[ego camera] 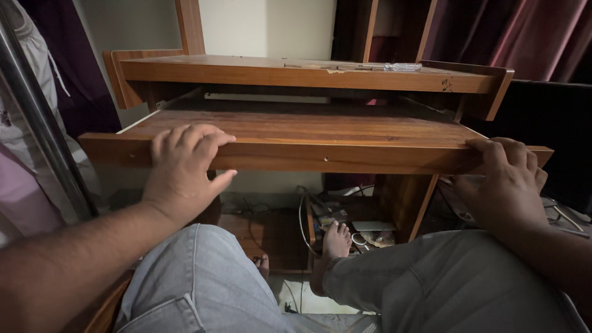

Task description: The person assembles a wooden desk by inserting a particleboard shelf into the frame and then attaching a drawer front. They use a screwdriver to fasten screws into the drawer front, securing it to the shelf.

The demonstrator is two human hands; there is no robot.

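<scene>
Pull-out wooden shelf (308, 132) of a desk, gripped at its front edge by both hands, centre of frame.

Left hand (185, 169), left of centre: fingers curl over the top of the shelf's front edge, thumb spread out below it; hand closed on the wood. Right hand (509, 182), right side of frame: fingers hooked over the shelf's right front corner, likewise clamped on the edge. The shelf stands drawn out under the desk top (296, 71), which runs across the upper middle. A screwdriver (394, 66) with a clear handle lies on the desk top, upper right of centre. Below the shelf, bottom centre: grey-trousered knees, a bare foot (336, 240), cables (305, 213) and small clutter on the lower board.
</scene>
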